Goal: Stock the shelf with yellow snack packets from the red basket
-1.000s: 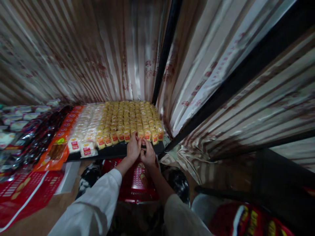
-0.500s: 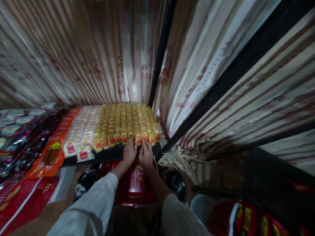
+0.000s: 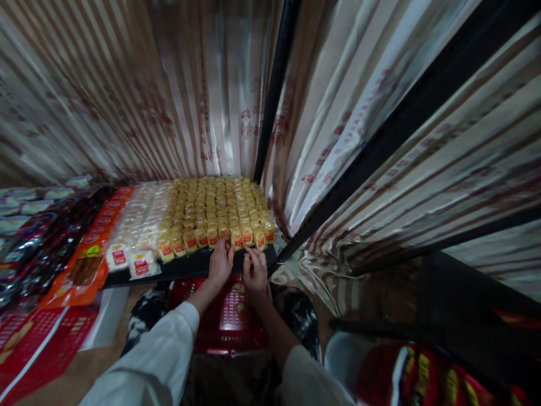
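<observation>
Rows of small yellow wrapped packets (image 3: 211, 208) with red labels cover the right part of a black shelf (image 3: 181, 267). At their front edge, my left hand (image 3: 221, 262) touches a front packet, its fingers bent together over it; whether it grips the packet is unclear. Just right of it, my right hand (image 3: 255, 269) hovers over the shelf's front edge, fingers curled and close together, below the front packets. Anything between its fingertips is too small to make out. A red plastic basket (image 3: 232, 332) sits under both hands, with a few small items inside.
White wrapped packets (image 3: 143, 263), an orange bag (image 3: 82, 270) and dark shiny packs (image 3: 38, 254) lie to the left. Striped curtains (image 3: 190, 101) hang behind, with black poles (image 3: 276, 90) in front. Red packages (image 3: 414, 375) are at the lower right.
My right hand has drawn back slightly from the front packets, towards me. My left hand stays at the front row, slightly further left in the view, which has shifted a little.
</observation>
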Motion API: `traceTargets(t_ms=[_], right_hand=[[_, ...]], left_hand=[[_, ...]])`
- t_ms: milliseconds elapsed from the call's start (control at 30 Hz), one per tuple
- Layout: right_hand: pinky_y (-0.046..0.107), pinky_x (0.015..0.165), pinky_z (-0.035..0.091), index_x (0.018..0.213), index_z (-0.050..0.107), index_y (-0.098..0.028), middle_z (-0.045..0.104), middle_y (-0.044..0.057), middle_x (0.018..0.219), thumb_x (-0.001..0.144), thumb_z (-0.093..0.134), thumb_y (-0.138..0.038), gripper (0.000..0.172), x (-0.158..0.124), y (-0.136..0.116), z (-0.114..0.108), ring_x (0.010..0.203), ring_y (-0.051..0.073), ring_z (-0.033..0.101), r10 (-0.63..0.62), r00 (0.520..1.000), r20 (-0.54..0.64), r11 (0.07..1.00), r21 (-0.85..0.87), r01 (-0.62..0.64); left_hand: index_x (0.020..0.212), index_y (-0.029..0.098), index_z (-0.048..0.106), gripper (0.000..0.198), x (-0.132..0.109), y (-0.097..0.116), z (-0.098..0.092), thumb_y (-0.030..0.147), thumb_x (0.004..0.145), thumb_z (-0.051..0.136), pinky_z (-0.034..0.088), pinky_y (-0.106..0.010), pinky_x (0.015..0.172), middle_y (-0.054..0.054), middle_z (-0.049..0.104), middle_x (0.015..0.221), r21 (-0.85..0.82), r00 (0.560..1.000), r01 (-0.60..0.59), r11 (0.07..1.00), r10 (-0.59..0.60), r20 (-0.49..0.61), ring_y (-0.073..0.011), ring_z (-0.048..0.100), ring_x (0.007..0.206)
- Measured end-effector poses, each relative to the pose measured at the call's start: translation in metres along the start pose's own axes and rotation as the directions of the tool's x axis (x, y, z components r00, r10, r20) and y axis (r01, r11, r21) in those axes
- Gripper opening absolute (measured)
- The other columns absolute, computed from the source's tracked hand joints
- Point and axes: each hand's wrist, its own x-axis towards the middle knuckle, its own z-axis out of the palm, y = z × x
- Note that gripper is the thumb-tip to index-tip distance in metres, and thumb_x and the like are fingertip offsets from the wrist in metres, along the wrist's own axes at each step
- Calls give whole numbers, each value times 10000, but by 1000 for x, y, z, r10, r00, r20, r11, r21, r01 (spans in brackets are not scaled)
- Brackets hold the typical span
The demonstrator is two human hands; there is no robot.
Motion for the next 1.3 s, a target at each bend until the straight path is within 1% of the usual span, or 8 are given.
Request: traceTargets(t_ms=[133, 233, 333, 533, 700, 900, 1167, 1300], right_hand=[[421, 900, 483, 1203, 565, -163, 476, 148, 1160, 884, 374, -179, 373, 2, -3, -9, 1076, 221, 506, -5, 998, -65, 981, -192, -8], [485, 931, 449, 1279, 502, -170, 394, 161, 1316, 825, 393, -103, 472, 5, -1, -11, 1207, 276, 396, -42, 999, 8, 940, -340, 42], [496, 965, 419, 1315, 461, -129, 338, 181, 1377, 776, 402, -51, 548, 8, 1, -9, 1240, 292, 349, -54, 996, 68, 908, -411, 77], [513, 956, 416, 1367, 400, -149, 301, 185, 1413, 771, 388, -46, 605, 10, 12, -3, 1241, 297, 338, -83, 993, 80, 914, -392, 108], [510, 971, 407, 1312, 440, -147, 348, 167, 1369, 821, 357, -83, 502, 8, 19, -7, 1242, 277, 330, -104, 990, 91, 926, -355, 130], [462, 945, 425, 1194, 510, -122, 481, 153, 1132, 864, 343, -122, 371, 15, 12, -8, 1119, 248, 425, -35, 999, 28, 946, -323, 42], [422, 888, 446, 1272, 487, -115, 485, 163, 1160, 843, 374, -134, 444, 18, 8, -4, 1062, 244, 463, -19, 997, 68, 910, -412, 45], [403, 885, 446, 1247, 514, -121, 492, 157, 1147, 846, 364, -122, 428, 17, 11, -6, 1055, 234, 470, -67, 995, 77, 906, -413, 93]], left_hand=[[1032, 173, 548, 205, -7, 0, -1, 210, 898, 397, 491, -301, 819, -68, 595, 945, 65, 992, -122, 990, 120, 23, -176, 595, 890], [1080, 173, 562, 244, -8, 2, -2, 210, 900, 401, 501, -306, 819, -87, 578, 1026, 140, 993, -108, 984, 102, 54, -188, 596, 927], [1113, 169, 568, 270, -8, 4, -2, 217, 898, 412, 513, -315, 809, -101, 555, 1065, 175, 995, -87, 981, 76, 69, -199, 593, 942], [1113, 166, 563, 266, -8, -3, -2, 202, 889, 424, 499, -325, 878, -96, 553, 1068, 87, 987, -157, 984, 152, 60, -196, 574, 987], [1104, 176, 554, 252, -7, -8, 3, 223, 892, 426, 508, -333, 869, -84, 559, 1033, 30, 980, -191, 981, 189, 62, -185, 587, 944], [1084, 173, 572, 247, -6, -8, 8, 224, 893, 424, 503, -333, 881, -90, 555, 1047, 70, 983, -184, 980, 183, 17, -197, 579, 983], [1076, 185, 571, 234, -5, -11, 10, 235, 904, 422, 508, -319, 881, -78, 561, 1051, 81, 978, -210, 974, 210, 13, -186, 581, 990], [1098, 204, 564, 237, -8, -14, 13, 225, 901, 433, 510, -312, 882, -66, 562, 1046, 119, 972, -232, 966, 236, -21, -179, 581, 991]])
